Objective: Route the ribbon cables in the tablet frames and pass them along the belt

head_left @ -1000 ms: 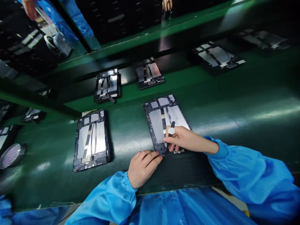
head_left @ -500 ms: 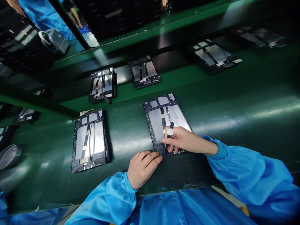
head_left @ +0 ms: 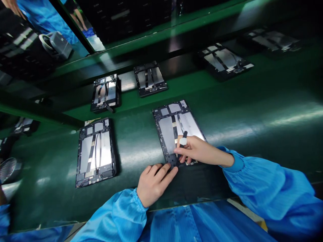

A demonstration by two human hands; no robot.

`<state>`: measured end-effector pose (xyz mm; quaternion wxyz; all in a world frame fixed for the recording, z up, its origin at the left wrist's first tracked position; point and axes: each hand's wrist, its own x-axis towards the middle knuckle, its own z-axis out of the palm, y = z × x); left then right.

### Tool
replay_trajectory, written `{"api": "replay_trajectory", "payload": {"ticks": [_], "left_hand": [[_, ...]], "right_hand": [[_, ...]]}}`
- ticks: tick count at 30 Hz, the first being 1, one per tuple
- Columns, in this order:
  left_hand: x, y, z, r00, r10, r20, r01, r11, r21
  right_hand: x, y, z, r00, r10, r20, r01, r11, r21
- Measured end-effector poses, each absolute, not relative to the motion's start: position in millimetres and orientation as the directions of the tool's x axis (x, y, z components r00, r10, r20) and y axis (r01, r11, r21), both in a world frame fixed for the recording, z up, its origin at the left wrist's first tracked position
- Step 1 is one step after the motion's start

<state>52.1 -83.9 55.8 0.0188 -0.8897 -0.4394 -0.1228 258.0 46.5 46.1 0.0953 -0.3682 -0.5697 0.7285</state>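
Observation:
An open tablet housing (head_left: pixel 174 129) lies on the green conveyor belt (head_left: pixel 227 127) right in front of me, showing silver panels and a dark flat cable. My right hand (head_left: pixel 199 151) is over its lower right part, pinching a slim black tool (head_left: pixel 184 135) whose tip is hidden behind my fingers. A white wrap circles one finger. My left hand (head_left: pixel 155 184) lies on the belt, its fingertips touching the housing's lower corner. Another open tablet housing (head_left: pixel 96 153) sits to the left, beyond reach of my fingers.
Several more open tablet housings (head_left: pixel 150 79) lie farther along the belt. A raised green-edged shelf (head_left: pixel 151 30) with black trays runs behind them. A grey tape dispenser (head_left: pixel 57 45) and a round mesh disc (head_left: pixel 7 169) sit at the left. A co-worker's blue sleeve (head_left: pixel 45 13) shows top left.
The belt and the farther housings have drifted left in view. My left hand has moved up and right, its fingertips now reaching the housing's corner. My right hand stays nearly still.

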Motion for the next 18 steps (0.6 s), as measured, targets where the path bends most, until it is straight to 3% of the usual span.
{"api": "replay_trajectory", "payload": {"ticks": [5, 11, 18], "left_hand": [[53.4, -83.8, 55.4, 0.569, 0.797, 0.203, 0.795, -0.597, 0.112], [50.1, -84.4, 49.8, 0.553, 0.802, 0.228, 0.791, -0.591, 0.161], [48.0, -85.1, 42.2, 0.527, 0.819, 0.227, 0.797, -0.569, 0.201]], "right_hand": [[285.0, 34.9, 41.7, -0.585, 0.747, -0.315, 0.242, -0.21, -0.947], [296.8, 24.1, 38.2, -0.593, 0.781, -0.195, 0.318, 0.005, -0.948], [292.5, 24.9, 33.0, -0.579, 0.775, -0.252, 0.247, -0.128, -0.961]]}}
